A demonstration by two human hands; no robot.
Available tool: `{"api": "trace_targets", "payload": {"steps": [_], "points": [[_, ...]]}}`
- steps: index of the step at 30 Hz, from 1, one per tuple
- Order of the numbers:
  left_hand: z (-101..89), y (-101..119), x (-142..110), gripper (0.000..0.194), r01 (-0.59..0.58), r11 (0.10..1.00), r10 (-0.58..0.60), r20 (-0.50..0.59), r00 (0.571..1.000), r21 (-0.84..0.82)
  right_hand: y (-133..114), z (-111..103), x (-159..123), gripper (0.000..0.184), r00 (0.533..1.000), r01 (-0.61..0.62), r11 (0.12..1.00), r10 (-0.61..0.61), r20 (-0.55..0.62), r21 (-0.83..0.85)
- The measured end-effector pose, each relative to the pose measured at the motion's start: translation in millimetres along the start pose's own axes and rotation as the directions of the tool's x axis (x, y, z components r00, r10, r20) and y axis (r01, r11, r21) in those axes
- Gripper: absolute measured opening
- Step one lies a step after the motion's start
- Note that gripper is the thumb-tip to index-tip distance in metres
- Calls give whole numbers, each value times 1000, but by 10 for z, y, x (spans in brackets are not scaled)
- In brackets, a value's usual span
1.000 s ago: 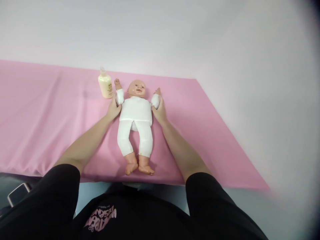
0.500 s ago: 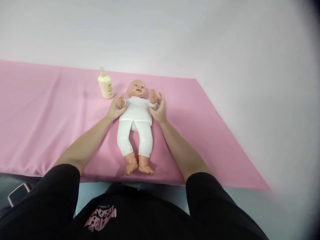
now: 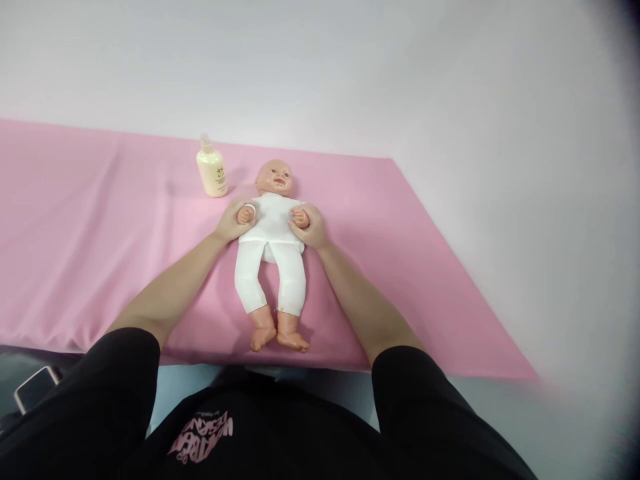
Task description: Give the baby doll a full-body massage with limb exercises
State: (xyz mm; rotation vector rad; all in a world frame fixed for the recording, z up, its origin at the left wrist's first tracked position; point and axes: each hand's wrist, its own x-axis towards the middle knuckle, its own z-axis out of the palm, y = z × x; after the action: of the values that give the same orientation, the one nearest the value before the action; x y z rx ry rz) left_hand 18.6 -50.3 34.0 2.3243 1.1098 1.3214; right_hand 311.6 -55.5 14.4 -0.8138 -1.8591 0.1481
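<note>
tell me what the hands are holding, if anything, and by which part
The doll, by its lower arms: the left hand holds one, the right hand the other.

The doll (image 3: 273, 227) is pinkish tan at head (image 3: 270, 175), fists (image 3: 246, 214) and feet (image 3: 263, 329), its lips (image 3: 280, 181) reddish; its top (image 3: 274, 217) and trousers (image 3: 250, 273) are plain white, with a yellowish mark (image 3: 282, 309) near one hem. The bottle (image 3: 210, 180) is pale cream with dark print (image 3: 221, 175). The cloth (image 3: 125, 213) is plain pink. The T-shirt (image 3: 285, 433) is black, printed with pink lettering (image 3: 203, 437). Beyond, the surface (image 3: 450, 100) is greyish white.
</note>
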Motion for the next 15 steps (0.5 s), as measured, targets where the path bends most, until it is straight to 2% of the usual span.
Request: {"api": "trace_targets", "payload": {"steps": [3, 6, 8, 11, 15], "points": [[47, -81, -3, 48, 34, 999, -34, -8, 999, -32, 41, 22, -23, 48, 999, -33, 999, 33, 7, 22], [129, -213, 14, 72, 78, 993, -83, -44, 996, -89, 134, 71, -41, 76, 993, -118, 993, 118, -2, 12], [180, -300, 28, 84, 85, 988, -94, -68, 993, -127, 212, 105, -42, 82, 982, -190, 982, 190, -14, -16], [225, -396, 37, 92, 124, 979, -138, -81, 987, -164, 313, 127, -28, 87, 950, -311, 947, 308, -41, -82], [230, -471, 35, 91, 157, 974, -175, -96, 980, -165, 384, 95, -11, 85, 918, -397, 905, 391, -70, -153]]}}
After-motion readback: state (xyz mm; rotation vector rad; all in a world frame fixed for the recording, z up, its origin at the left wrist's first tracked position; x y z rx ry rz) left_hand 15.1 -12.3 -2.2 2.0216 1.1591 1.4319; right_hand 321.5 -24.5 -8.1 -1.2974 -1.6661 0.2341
